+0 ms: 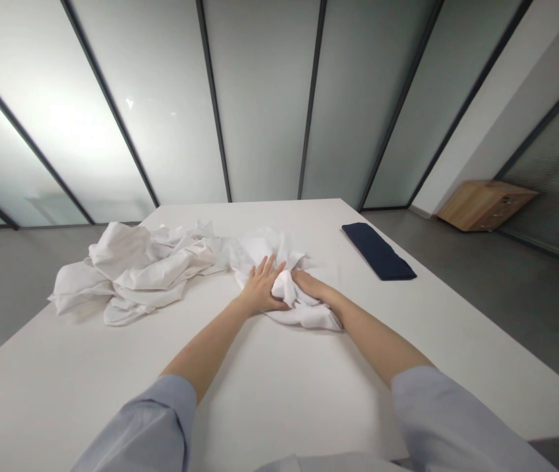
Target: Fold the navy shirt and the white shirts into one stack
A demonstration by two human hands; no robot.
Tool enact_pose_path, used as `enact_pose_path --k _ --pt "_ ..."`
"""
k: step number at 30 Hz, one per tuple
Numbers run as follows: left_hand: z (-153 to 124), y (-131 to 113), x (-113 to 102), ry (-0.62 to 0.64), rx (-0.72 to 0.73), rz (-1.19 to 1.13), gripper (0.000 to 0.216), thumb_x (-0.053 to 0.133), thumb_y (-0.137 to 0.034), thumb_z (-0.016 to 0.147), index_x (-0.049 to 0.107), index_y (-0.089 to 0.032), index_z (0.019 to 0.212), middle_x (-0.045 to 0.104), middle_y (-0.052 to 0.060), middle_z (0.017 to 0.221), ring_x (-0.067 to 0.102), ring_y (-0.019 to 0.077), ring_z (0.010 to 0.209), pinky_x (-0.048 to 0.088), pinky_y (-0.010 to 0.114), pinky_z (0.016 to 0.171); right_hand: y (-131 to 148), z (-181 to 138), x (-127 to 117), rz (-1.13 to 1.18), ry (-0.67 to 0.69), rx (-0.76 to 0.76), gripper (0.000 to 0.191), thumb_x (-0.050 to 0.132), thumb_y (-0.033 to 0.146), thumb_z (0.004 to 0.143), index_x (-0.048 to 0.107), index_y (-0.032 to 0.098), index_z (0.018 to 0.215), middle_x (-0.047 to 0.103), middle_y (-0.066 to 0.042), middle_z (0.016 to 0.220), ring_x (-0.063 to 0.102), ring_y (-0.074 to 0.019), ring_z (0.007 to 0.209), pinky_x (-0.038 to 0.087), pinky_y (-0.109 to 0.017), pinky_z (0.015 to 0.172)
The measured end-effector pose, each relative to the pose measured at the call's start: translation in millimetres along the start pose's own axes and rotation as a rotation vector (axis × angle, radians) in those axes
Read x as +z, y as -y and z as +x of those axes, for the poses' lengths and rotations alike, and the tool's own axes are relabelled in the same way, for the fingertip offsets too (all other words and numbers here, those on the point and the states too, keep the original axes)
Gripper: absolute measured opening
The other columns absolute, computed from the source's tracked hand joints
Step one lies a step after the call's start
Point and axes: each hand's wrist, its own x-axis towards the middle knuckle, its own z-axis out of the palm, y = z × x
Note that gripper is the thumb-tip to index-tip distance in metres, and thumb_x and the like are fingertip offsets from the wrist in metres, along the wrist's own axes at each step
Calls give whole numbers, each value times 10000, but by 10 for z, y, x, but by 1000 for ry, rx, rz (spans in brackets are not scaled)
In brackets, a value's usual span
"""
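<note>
Crumpled white cloth [304, 314] lies bunched on the table in front of me, with both hands on it. My left hand [261, 286] rests on its left side, fingers spread and stretched forward, thumb pointing right. A fold of the cloth bulges up between the two hands. My right hand [311, 285] grips the cloth from the right, its fingers close together and their tips partly hidden in the folds. To the left, a larger heap of white fabric [146, 275] lies rumpled; whether it joins the cloth under my hands I cannot tell.
A folded dark navy cloth [378, 251] lies flat near the right edge of the white table [112, 393]. Beyond the table stands a frosted glass partition [264, 98] with dark frames. On the floor at the right is a wooden cabinet [476, 204].
</note>
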Motion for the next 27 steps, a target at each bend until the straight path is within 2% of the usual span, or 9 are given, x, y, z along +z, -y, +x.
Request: enact_pose_path --k 4,7,10,14,17,19,21,23,27 --pt "36 141 61 69 63 -102 802 714 -331 687 404 -210 1417 527 151 1363 486 305 1259 350 444 1074 135 -5 167 349 40 -135 661 319 709 868 720 185 824 726 -70 890 640 -239 921 453 -378 929" --pt "53 276 45 -32 -3 -190 625 614 -221 732 486 -200 1343 602 110 1281 555 268 1185 395 395 1048 1 4 42 412 -302 -95 627 341 699 843 695 191 743 717 -62 800 648 -236 848 472 -369 860" --pt "73 413 -111 -246 -109 -285 679 560 -165 703 434 -177 1370 586 108 1297 549 270 1193 430 407 1016 -253 9 -182 397 -666 24 550 413 682 799 644 198 679 678 -57 658 637 -225 713 481 -338 738" --pt "69 553 -689 -623 -117 -301 654 547 -142 690 447 -204 1334 599 93 1216 552 269 1160 435 419 1002 -474 18 -336 445 -848 186 513 412 664 789 584 212 615 594 -41 517 586 -203 566 449 -320 609" --pt "-13 613 -1340 -870 -183 -164 481 571 -171 740 529 -182 1219 581 94 1183 535 266 1157 420 397 1008 -480 22 -308 452 -821 182 466 447 622 786 587 211 619 592 -38 523 563 -191 541 428 -309 561" --pt "-93 674 -1741 -930 -287 -6 458 585 -189 760 529 -161 1213 553 102 1211 514 275 1175 405 407 1017 -448 18 -274 441 -772 162 437 473 600 772 588 208 616 590 -34 523 550 -183 532 415 -298 535" --pt "-173 793 -2001 -896 -415 171 505 593 -203 768 498 -160 1263 511 113 1278 496 297 1200 396 434 1018 -417 13 -256 436 -749 155 426 482 595 757 584 207 614 580 -27 517 536 -174 521 401 -287 516" --pt "-249 988 -2059 -749 -588 315 527 582 -231 782 476 -171 1295 494 133 1313 514 329 1183 411 476 984 -397 9 -256 427 -746 161 428 481 602 744 578 206 614 568 -21 507 520 -165 507 386 -280 504" --pt "-393 1489 -1693 -74 -950 259 655 639 -348 731 462 -87 1306 534 248 1280 524 421 1170 428 530 935 -379 0 -278 384 -742 154 410 480 593 725 573 207 621 563 -14 504 500 -160 496 376 -280 508"
